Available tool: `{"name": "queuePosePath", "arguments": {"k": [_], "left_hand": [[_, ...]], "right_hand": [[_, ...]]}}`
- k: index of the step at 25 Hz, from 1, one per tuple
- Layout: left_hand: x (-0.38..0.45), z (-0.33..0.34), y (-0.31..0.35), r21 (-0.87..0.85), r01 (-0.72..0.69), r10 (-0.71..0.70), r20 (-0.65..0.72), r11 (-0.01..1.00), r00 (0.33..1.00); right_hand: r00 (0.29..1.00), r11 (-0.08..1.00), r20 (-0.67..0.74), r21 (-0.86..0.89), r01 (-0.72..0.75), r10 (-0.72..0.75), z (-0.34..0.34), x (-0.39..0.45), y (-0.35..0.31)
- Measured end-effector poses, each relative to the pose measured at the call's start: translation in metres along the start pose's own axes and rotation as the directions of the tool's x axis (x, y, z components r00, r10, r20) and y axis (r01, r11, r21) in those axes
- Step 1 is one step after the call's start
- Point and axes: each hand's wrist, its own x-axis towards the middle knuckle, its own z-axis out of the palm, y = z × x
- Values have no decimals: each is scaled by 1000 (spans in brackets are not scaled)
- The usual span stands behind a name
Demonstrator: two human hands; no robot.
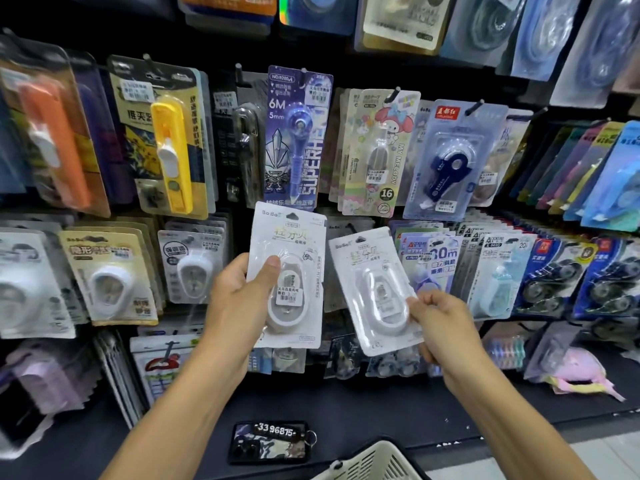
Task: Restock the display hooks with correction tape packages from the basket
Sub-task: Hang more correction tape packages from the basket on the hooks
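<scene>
The left hand point(239, 299) grips a white correction tape package point(289, 271); just beside it, the right hand point(440, 327) pinches a second package point(375, 289) by its lower corner. The basket point(370, 462) sits below both hands.

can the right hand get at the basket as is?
Probably not without letting go first: the right hand already pinches a white correction tape package. The basket sits low between the forearms, nothing covering its visible rim.

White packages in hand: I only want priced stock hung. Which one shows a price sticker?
The white package in the left hand; the right hand's tilted package shows none.
</scene>
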Motion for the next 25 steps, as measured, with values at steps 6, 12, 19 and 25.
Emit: {"name": "queuePosePath", "arguments": {"k": [6, 12, 19, 25], "left_hand": [[0, -1, 2, -36, 4, -4, -3, 999, 1000], [-3, 12, -9, 12, 39, -40, 42, 999, 998], [-5, 28, -24, 517, -211, 51, 306, 829, 951], [9, 12, -35, 897, -382, 101, 368, 225, 924]], "right_hand": [[980, 980, 161, 141, -139, 116, -1, -10, -8], [986, 992, 116, 3, 124, -124, 19, -16, 1], [931, 861, 205, 478, 173, -301, 44, -7, 0], [966, 940, 152, 301, 157, -210, 21, 23, 9]]}}
